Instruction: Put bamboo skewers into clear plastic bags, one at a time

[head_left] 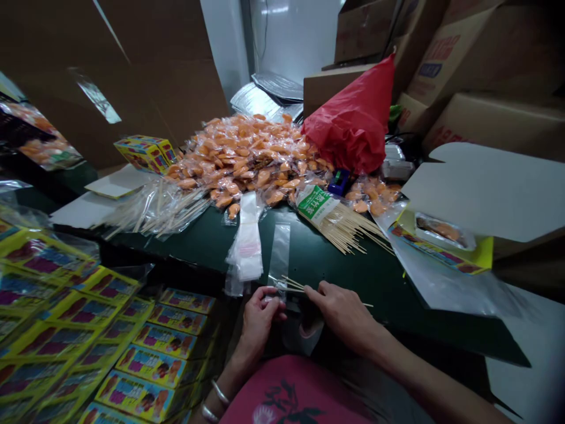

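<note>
My right hand (342, 312) is closed around a few thin bamboo skewers (293, 284), whose tips point left. Beside it, my left hand (259, 318) pinches the near end of a narrow clear plastic bag (280, 247) at the table's front edge. The skewer tips lie over that end of the bag; whether they are inside it I cannot tell. A stack of narrow clear bags (249, 247) lies just left of it. To the right, an open pack of bamboo skewers (331, 218) with a green and white label fans toward me.
A heap of wrapped orange pieces (251, 153) covers the back of the green table (212, 247). A red plastic bag (357, 118) stands behind. Bagged sticks (154, 206) lie left. An open yellow box (441, 241) sits right. Packed yellow boxes (150, 353) stand lower left.
</note>
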The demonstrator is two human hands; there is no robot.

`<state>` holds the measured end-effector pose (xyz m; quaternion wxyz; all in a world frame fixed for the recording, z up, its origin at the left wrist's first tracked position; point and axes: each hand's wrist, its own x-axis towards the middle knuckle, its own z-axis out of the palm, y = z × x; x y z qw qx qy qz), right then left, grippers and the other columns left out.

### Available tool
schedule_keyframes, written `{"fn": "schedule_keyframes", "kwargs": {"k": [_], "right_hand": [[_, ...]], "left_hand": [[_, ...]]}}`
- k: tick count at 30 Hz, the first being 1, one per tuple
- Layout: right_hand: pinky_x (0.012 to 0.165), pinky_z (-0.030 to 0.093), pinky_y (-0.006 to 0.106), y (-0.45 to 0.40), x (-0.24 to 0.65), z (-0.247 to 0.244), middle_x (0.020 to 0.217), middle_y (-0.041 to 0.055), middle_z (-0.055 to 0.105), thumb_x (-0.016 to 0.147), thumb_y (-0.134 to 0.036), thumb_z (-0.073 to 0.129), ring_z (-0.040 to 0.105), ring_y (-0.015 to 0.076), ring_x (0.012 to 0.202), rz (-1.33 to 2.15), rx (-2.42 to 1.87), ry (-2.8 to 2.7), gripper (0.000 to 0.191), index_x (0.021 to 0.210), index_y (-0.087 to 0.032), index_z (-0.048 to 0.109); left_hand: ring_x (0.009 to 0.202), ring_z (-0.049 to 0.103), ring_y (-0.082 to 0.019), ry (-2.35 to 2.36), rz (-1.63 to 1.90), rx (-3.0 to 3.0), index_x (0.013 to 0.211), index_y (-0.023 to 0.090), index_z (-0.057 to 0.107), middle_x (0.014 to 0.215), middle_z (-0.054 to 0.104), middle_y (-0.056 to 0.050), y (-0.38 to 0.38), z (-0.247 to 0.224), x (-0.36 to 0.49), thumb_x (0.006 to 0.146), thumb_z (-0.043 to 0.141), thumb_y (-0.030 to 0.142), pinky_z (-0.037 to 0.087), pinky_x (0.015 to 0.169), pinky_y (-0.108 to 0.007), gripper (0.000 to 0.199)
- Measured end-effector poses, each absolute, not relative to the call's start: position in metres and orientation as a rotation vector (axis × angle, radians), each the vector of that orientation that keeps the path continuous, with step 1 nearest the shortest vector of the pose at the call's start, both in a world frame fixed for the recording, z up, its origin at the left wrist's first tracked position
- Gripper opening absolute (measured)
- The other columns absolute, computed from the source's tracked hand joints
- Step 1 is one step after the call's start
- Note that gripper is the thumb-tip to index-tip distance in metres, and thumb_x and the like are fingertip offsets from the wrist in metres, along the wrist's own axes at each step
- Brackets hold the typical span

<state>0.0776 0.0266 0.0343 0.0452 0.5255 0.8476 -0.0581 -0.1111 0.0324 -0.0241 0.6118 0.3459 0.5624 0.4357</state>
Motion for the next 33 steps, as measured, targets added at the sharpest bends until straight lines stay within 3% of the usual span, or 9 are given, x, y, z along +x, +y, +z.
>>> {"fn": "schedule_keyframes", "kwargs": {"k": [8,17,22,24,28,33], "right_hand": [[0.061,0.042,0.026,0.031,0.059,0.033,0.101,0.0115,0.059,0.088,-0.014,0.048,0.06,0.0231,0.088,-0.17,1.662,2.513,0.042,0.13,-0.019,0.045],[0.061,0.04,0.024,0.046,0.054,0.036,0.096,0.009,0.059,0.085,-0.013,0.051,0.063,0.0214,0.081,-0.229,1.772,2.414,0.038,0.122,-0.02,0.049],[0.064,0.043,0.025,0.068,0.085,0.034,0.094,0.0086,0.062,0.088,-0.008,0.038,0.064,0.0197,0.079,-0.248,2.015,2.347,0.04,0.121,-0.024,0.055],[0.072,0.045,0.027,0.071,0.102,0.031,0.095,0.0086,0.065,0.086,-0.007,0.039,0.064,0.0194,0.085,-0.367,2.132,2.431,0.04,0.119,-0.022,0.058],[0.082,0.047,0.029,0.063,0.125,0.027,0.098,0.0066,0.069,0.086,-0.013,0.04,0.064,0.0186,0.092,-0.791,2.211,2.773,0.035,0.111,-0.019,0.063],[0.082,0.05,0.031,0.042,0.141,0.024,0.103,0.0073,0.069,0.088,-0.02,0.039,0.064,0.0193,0.093,-1.052,2.334,2.843,0.034,0.11,-0.018,0.064]], "left_hand": [[0.048,0.06,-0.012,1.251,1.007,0.779,0.093,0.014,0.049,0.064,0.067,-0.001,0.032,-0.021,-0.11,0.067,0.065,0.035,0.045,0.049,-0.02,0.037],[0.05,0.061,-0.012,1.24,0.989,0.766,0.096,0.014,0.05,0.066,0.068,-0.003,0.028,-0.023,-0.111,0.066,0.066,0.037,0.044,0.05,-0.02,0.041],[0.049,0.055,-0.009,1.25,0.945,0.847,0.079,0.013,0.059,0.057,0.059,0.002,0.035,-0.011,-0.126,0.065,0.065,0.032,0.044,0.05,-0.019,0.024],[0.053,0.054,-0.01,1.253,0.963,0.982,0.068,0.014,0.059,0.055,0.055,0.002,0.055,0.002,-0.132,0.064,0.065,0.029,0.046,0.051,-0.019,0.016],[0.065,0.063,-0.017,1.303,0.945,1.318,0.064,0.015,0.055,0.069,0.062,-0.004,0.138,0.041,-0.138,0.062,0.063,0.029,0.052,0.058,-0.029,0.016],[0.057,0.056,-0.015,1.542,0.956,1.811,0.059,0.015,0.054,0.055,0.055,0.0,0.261,0.119,-0.139,0.061,0.059,0.014,0.049,0.063,-0.033,0.006]]}}
